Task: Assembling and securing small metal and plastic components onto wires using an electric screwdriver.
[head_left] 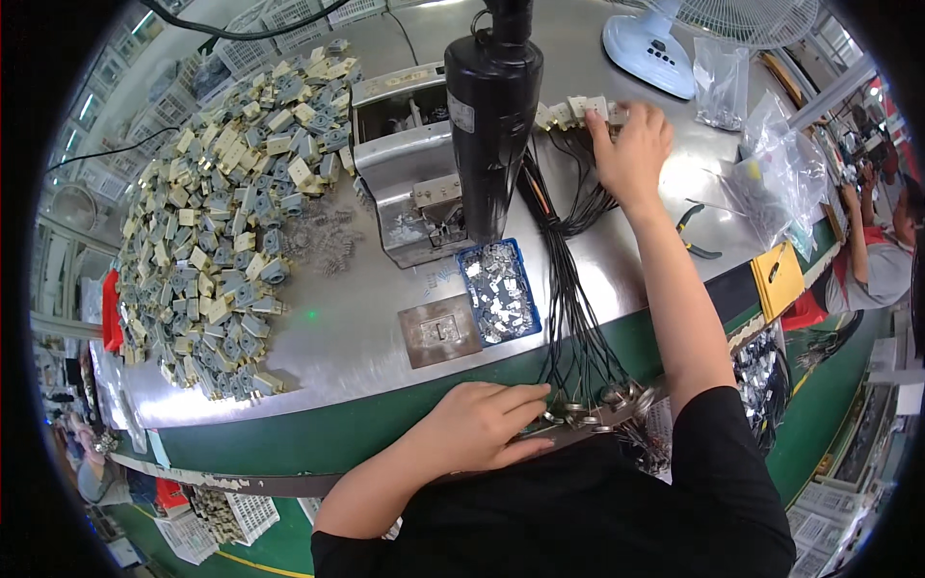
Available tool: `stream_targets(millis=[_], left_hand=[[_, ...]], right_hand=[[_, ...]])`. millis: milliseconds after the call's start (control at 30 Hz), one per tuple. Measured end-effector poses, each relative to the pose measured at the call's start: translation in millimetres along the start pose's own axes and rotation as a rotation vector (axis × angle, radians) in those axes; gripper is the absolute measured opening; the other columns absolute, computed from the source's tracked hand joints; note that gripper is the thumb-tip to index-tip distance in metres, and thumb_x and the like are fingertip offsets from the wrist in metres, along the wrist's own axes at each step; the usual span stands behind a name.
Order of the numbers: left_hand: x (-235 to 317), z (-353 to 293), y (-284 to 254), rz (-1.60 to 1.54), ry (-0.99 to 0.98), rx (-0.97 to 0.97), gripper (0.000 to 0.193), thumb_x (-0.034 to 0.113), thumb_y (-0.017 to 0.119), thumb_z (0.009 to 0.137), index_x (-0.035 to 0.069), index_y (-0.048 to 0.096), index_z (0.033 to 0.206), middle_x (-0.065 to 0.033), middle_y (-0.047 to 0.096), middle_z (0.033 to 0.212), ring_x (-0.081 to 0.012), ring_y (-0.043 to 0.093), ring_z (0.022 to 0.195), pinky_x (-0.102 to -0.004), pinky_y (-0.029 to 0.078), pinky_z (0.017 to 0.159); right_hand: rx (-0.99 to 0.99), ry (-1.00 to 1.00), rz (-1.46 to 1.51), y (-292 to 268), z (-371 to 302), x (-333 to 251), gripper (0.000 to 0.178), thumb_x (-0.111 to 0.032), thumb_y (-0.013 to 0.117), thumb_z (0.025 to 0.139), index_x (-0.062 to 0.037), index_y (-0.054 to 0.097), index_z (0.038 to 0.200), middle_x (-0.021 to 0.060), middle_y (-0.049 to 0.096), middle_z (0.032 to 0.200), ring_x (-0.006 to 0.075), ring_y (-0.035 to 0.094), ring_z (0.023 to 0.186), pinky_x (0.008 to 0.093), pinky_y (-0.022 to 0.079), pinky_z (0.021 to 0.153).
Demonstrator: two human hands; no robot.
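Floor (pixel 831 414), green — yellow line (pixel 260 564); workbench (pixel 332 352), metal-topped, glossy; white plastic crates (pixel 253 517), lower left — bright strip lights (pixel 87 104), upper left.

Downward fisheye view from head height

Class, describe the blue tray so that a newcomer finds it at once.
Start from the black cylinder above the metal bench. Just below its lower end in the picture lies the blue tray, between a flat brown plate and the black cables. Its blue rim and its heap of small silvery parts set it apart.
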State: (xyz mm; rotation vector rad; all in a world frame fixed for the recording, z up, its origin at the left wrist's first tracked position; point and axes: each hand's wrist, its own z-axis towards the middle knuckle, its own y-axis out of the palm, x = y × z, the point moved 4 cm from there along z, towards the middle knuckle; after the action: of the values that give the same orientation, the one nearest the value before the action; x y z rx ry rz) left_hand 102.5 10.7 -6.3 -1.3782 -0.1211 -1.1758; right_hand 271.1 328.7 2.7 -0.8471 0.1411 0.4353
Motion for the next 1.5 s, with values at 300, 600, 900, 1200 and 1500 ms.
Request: stream_targets(millis=[300, 600, 900, 1200, 1500], left_hand=[[-2, -3, 0, -0.116, 0.042, 0.090, 0.035, 0.024, 0.083, 0.084, 0.005, 0.073, 0.112, -0.0078, 0.073, 0.119, -0.0233, 0.074, 0.087, -0.0337, 0.058, 0.074], [2, -1, -5, -0.123, 0.113, 0.191, 0.034, 0.020, 0.085, 0.080, 0.007, 0.074, 0.110, -0.0071, 0.074, 0.118, -0.0236, 0.074, 0.088, -0.0338, 0.058, 0.074], [-4, -7, -8, -0.140, 0.121, 0.312, 0.033, 0.017, 0.087, 0.077, 0.006, 0.075, 0.106, -0.0087, 0.076, 0.109, -0.0258, 0.074, 0.089, -0.0350, 0.058, 0.074], [15, 30, -13, -0.132, 0.074, 0.256, 0.049, 0.024, 0.085, 0.079, 0.003, 0.069, 0.120, -0.0148, 0.069, 0.125, -0.0333, 0.067, 0.114, -0.0435, 0.054, 0.097], [25, 84, 24, 0.111, 0.146, 0.035, 0.058, 0.050, 0.081, 0.078, 0.006, 0.068, 0.113, -0.0107, 0.064, 0.119, -0.0313, 0.057, 0.121, -0.0466, 0.041, 0.107]], right_hand=[[-0.920, -0.105, 0.497, -75, -72, -29, 0.035, -0.021, 0.061, 0.101, 0.0059, 0.059, 0.079, 0.0126, 0.052, 0.062, 0.0162, 0.050, 0.061, 0.0378, 0.043, 0.059], [-0.932, -0.185, 0.328, -82, -122, -35, 0.030, -0.024, 0.060, 0.098, 0.0024, 0.068, 0.087, 0.0267, 0.067, 0.081, 0.0481, 0.064, 0.082, 0.0532, 0.051, 0.073], [-1.013, 0.066, 0.402, -94, -114, -21, 0.035, -0.022, 0.061, 0.101, 0.0062, 0.063, 0.081, 0.0185, 0.059, 0.064, 0.0248, 0.054, 0.058, 0.0396, 0.046, 0.060], [-1.452, 0.493, 1.155, -110, -130, -2, 0.021, -0.022, 0.061, 0.105, -0.0043, 0.062, 0.093, -0.0022, 0.059, 0.071, 0.0056, 0.056, 0.062, 0.0230, 0.042, 0.055], [-1.525, 0.463, 1.089, -125, -149, 15, 0.018, -0.017, 0.055, 0.107, -0.0010, 0.061, 0.101, 0.0007, 0.064, 0.077, 0.0068, 0.062, 0.065, 0.0230, 0.047, 0.056]])
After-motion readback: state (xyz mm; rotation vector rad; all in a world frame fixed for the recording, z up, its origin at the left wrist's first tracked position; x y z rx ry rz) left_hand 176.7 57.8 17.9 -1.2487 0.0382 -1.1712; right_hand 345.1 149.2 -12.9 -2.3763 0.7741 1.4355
